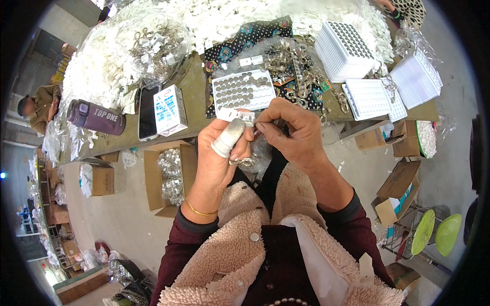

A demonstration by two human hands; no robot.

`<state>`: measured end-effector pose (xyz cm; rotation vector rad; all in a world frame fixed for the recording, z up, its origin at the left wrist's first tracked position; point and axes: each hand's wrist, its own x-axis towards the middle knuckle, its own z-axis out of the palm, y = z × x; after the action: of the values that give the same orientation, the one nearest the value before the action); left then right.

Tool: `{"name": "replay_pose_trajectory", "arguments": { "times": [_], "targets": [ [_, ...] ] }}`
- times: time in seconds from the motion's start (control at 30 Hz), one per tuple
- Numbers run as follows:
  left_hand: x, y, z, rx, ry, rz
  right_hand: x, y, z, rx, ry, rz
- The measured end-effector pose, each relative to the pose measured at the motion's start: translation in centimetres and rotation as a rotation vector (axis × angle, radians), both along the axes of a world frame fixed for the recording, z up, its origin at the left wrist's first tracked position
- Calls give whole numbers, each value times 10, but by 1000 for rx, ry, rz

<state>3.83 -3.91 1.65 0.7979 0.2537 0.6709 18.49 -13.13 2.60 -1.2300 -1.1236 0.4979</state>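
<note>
white tag (236,115): small, light, thin; likely bends, so pinch by the edges
left hand (220,153): closed, taped thumb pinning the tag
right hand (292,130): fingertips pinched at the tag's end

A small white plastic piece (236,115) is pinched; shiny metal discs fill a glossy white plastic tray (244,91).

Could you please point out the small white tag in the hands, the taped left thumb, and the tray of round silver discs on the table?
small white tag (236,115), head view, its flat face.
taped left thumb (228,136), head view, the white wrap.
tray of round silver discs (243,91), head view, tray middle.
</note>
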Motion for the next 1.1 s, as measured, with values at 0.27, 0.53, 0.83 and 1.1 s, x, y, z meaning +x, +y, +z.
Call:
{"name": "replay_pose_trajectory", "arguments": {
  "times": [0.27,0.53,0.83,1.1],
  "targets": [
    [3,-3,8,237,159,130,3,-3,2,-153,162,29],
    [4,-5,10,240,196,82,10,-4,-1,-140,164,42],
    [4,-4,7,789,436,239,6,0,-15,-39,293,47],
    [4,0,-1,1036,421,360,10,-6,-8,-204,131,27]
  ]
}}
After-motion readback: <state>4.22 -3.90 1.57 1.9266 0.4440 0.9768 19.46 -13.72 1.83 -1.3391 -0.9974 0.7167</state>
